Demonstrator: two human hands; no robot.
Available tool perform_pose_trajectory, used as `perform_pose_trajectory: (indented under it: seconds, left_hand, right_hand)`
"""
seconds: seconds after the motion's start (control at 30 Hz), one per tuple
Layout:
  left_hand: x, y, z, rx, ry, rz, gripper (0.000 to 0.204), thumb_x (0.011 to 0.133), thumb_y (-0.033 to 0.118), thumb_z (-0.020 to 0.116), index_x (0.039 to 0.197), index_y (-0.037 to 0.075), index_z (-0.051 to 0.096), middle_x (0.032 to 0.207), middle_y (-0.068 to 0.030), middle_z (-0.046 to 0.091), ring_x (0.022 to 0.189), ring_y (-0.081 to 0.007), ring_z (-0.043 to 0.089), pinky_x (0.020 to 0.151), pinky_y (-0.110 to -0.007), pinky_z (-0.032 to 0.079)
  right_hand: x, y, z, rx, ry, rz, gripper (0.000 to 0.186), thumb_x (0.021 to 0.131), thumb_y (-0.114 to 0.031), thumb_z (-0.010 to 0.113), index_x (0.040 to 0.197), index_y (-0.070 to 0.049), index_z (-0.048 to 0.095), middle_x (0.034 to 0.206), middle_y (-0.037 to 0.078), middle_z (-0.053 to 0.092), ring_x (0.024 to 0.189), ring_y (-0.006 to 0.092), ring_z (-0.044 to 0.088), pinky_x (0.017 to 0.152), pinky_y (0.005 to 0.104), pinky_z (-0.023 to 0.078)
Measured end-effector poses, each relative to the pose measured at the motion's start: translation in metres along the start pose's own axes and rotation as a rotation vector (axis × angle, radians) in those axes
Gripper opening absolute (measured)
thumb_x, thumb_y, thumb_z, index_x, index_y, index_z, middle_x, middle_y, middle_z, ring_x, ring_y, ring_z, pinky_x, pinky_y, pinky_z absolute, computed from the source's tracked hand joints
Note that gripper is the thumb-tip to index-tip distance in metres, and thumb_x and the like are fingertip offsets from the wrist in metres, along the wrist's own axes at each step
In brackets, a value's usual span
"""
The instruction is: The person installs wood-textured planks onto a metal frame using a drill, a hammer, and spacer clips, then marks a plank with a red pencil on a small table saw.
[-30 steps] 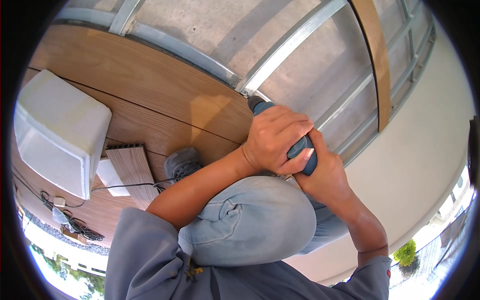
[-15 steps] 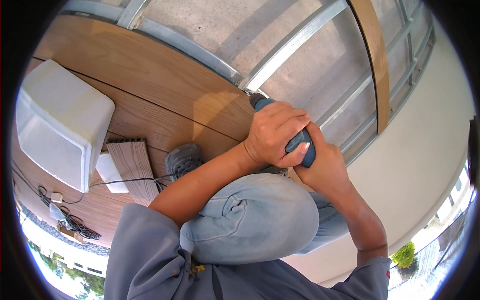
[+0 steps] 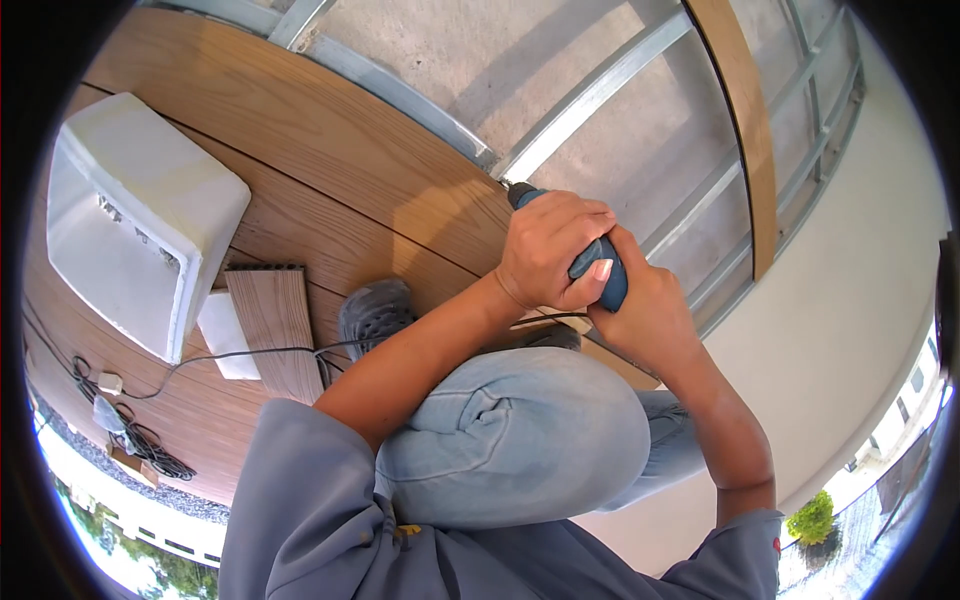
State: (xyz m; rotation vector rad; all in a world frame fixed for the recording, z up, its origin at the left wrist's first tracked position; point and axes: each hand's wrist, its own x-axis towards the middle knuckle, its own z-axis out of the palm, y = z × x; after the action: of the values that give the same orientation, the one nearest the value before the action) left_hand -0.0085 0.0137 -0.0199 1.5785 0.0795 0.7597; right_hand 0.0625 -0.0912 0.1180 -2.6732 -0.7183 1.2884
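A dark blue power drill (image 3: 616, 288) with a black chuck (image 3: 520, 193) is held in both my hands. My left hand (image 3: 550, 250) wraps over its body, the thumb across the near side. At its rear end my right hand (image 3: 645, 310) closes around it; part of the grip is hidden. The short bit points away and to the left. Its tip is at the outer edge of the brown deck board (image 3: 330, 120), beside a joint of the grey metal frame (image 3: 600, 90). Whether the tip touches cannot be made out.
On the decking at left sit a white tub (image 3: 190, 170), a short board offcut (image 3: 275, 325) and a black cable (image 3: 235, 354). My shoe (image 3: 377, 312) stands near the offcut. A loose brown strip (image 3: 745, 130) crosses the frame above concrete. A pale curved wall (image 3: 800, 330) borders the right.
The view has shifted slightly, and the tub appears farther right. More of the drill's tip and a length of cable near my right hand now show. Both hands keep their hold.
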Motion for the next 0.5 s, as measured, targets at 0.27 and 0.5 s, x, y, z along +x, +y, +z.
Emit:
perform_pose_trajectory:
  seconds: [0.27, 0.5]
  left_hand:
    - [0.002, 0.004, 0.006, 0.015, 0.032, -0.025, 0.027, 0.090, 0.025, 0.060, 0.095, -0.001, 0.067, 0.093, -0.0176, 0.072, 0.081, -0.0348, 0.070, 0.075, -0.041, 0.056]
    - [0.007, 0.020, -0.007, 0.038, -0.198, -0.231, 0.027, 0.097, 0.026, 0.061, 0.104, 0.001, 0.068, 0.103, -0.0177, 0.072, 0.096, -0.0367, 0.067, 0.091, -0.041, 0.052]
  right_hand:
    - [-0.002, -0.002, 0.000, 0.042, 0.058, 0.030, 0.063, 0.079, -0.016, 0.070, 0.137, -0.010, 0.046, 0.088, 0.027, 0.070, 0.084, 0.0505, 0.067, 0.077, 0.0549, 0.055]
    - [-0.007, -0.001, -0.005, 0.069, 0.035, 0.059, 0.065, 0.077, -0.017, 0.071, 0.137, -0.011, 0.049, 0.103, 0.024, 0.071, 0.096, 0.0494, 0.066, 0.083, 0.0527, 0.054]
